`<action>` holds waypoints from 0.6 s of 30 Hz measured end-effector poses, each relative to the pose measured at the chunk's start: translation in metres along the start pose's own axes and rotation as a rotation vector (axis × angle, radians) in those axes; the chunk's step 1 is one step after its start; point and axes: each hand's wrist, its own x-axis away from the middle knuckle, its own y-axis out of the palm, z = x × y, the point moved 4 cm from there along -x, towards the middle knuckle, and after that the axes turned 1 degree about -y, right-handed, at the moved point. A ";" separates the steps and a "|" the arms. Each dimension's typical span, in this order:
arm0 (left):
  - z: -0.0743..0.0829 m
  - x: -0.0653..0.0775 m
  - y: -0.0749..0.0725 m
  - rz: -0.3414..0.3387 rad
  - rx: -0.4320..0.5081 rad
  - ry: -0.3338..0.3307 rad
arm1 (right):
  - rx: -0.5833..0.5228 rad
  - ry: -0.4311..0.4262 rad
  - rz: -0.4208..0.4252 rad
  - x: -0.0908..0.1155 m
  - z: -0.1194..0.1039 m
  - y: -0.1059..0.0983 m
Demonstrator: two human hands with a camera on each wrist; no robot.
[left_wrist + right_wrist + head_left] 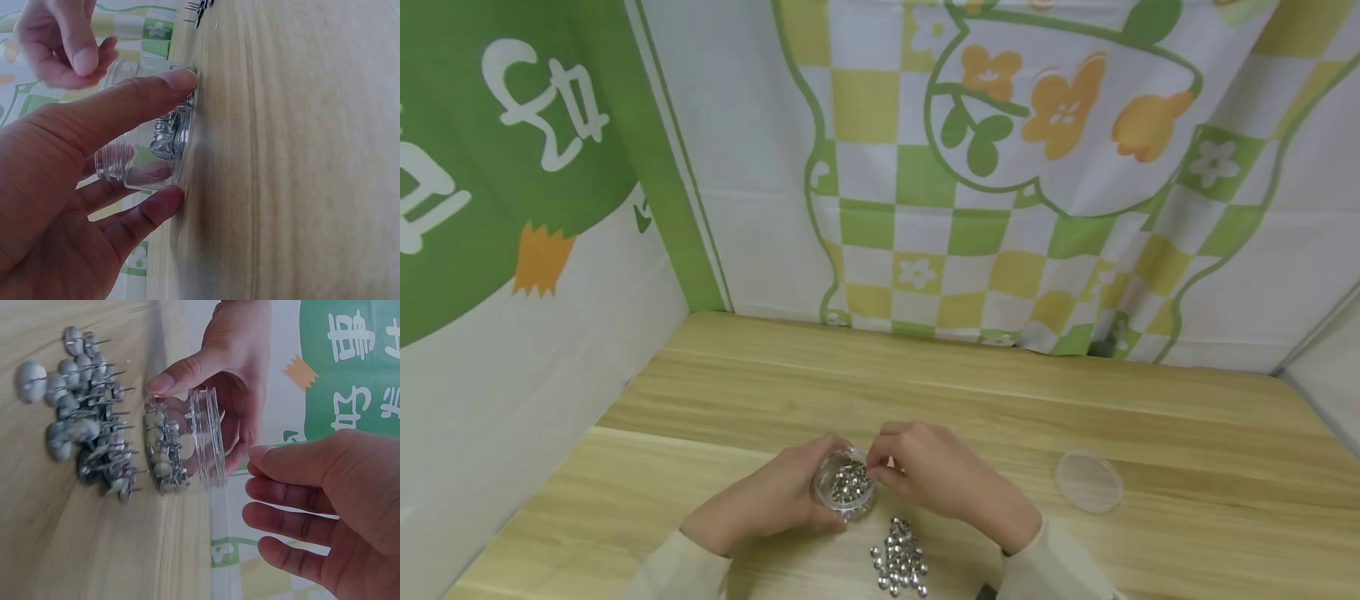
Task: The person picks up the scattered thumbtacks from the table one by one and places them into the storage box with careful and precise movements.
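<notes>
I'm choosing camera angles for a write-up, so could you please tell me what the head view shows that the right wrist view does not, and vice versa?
Only the head view: a flat clear disc and pale sleeves.

Only the right wrist view: pins sticking out of the loose tacks, and the threaded neck of the clear jar.

Both: the left hand gripping the jar, the right hand near its mouth, tacks inside, and the wooden table.

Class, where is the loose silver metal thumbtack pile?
In the head view, the pile lies bottom centre, below and right of the clear round jar.
</notes>
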 end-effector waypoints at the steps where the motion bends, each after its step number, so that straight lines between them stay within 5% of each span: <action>1: 0.000 0.000 -0.001 -0.002 0.009 -0.004 | 0.005 -0.003 0.005 0.003 0.001 -0.001; 9: 0.001 -0.001 0.000 0.006 0.015 -0.015 | 0.051 0.014 0.004 0.037 0.013 -0.002; 18: 0.001 -0.002 -0.001 0.023 -0.033 0.016 | 0.010 0.019 -0.092 0.038 0.012 0.009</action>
